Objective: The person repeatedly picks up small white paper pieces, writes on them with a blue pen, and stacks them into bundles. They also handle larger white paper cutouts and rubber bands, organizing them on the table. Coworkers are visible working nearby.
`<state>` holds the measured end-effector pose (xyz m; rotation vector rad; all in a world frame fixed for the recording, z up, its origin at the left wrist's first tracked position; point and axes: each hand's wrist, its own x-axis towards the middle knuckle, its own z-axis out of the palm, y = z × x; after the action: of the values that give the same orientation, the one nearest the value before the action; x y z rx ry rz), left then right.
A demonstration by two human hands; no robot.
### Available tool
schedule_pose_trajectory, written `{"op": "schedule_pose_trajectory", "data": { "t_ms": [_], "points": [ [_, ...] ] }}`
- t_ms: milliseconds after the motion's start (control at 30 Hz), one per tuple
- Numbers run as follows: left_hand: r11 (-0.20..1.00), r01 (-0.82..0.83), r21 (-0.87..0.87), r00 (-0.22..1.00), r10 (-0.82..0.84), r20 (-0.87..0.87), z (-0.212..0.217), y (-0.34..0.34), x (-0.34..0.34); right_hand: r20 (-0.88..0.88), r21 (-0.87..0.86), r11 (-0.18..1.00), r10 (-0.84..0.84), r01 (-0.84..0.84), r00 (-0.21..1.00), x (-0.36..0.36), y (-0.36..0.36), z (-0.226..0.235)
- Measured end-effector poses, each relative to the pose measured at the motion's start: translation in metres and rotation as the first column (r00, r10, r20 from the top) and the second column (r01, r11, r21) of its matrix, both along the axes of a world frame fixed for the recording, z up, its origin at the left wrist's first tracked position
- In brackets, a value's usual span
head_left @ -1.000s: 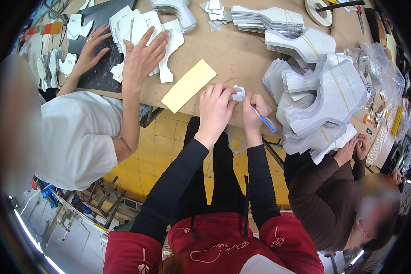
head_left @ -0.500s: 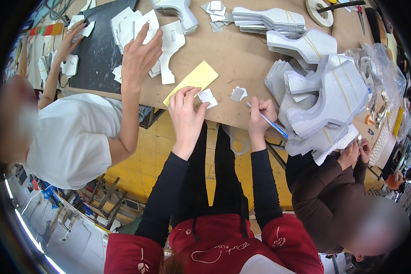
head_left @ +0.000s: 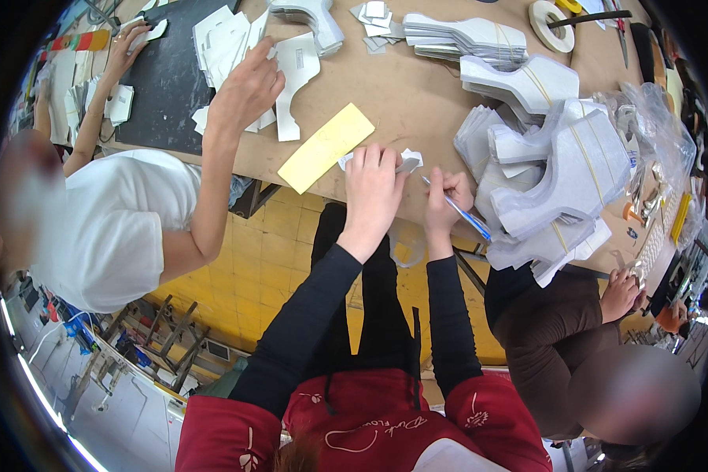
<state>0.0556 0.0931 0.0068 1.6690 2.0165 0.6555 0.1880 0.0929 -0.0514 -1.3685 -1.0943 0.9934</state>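
My left hand (head_left: 371,191) presses its fingers flat on small white cut pieces (head_left: 407,161) lying at the near edge of the brown table (head_left: 417,94). My right hand (head_left: 447,195) is closed on a blue pen (head_left: 466,217), its tip pointing toward the white pieces. A yellow rectangular sheet (head_left: 326,146) lies just left of my left hand.
Banded stacks of grey-white shaped cutouts (head_left: 558,169) crowd the table to the right. A person in a white shirt (head_left: 110,228) on the left reaches onto white pieces by a black mat (head_left: 169,86). Another person in brown (head_left: 558,330) sits at lower right. A tape roll (head_left: 549,14) lies far back.
My left hand went left to the yellow sheet, took a small white piece and came back right to the pieces in front of my right hand.
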Motion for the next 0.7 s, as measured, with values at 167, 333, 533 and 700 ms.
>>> {"op": "schedule_pose_trajectory", "data": {
  "t_ms": [167,333,533,700],
  "points": [
    [0.989,0.110,0.096,0.993,-0.113,0.035,-0.004,-0.015,-0.010,0.003,-0.005,0.999,-0.034,0.034,0.999,0.000,-0.004,0.002],
    [0.970,0.208,0.129,0.973,-0.218,0.074,-0.010,-0.030,-0.013,-0.071,-0.014,0.999,-0.041,0.041,0.997,-0.002,-0.004,0.007],
    [0.990,0.130,0.064,0.990,-0.132,0.040,-0.005,-0.040,-0.013,0.121,-0.022,1.000,0.002,0.001,0.993,-0.008,-0.007,0.015],
    [0.994,0.105,-0.014,0.994,-0.104,0.041,-0.004,-0.036,-0.016,0.253,-0.081,0.988,0.148,-0.131,0.956,-0.015,-0.009,0.016]
  ]
}}
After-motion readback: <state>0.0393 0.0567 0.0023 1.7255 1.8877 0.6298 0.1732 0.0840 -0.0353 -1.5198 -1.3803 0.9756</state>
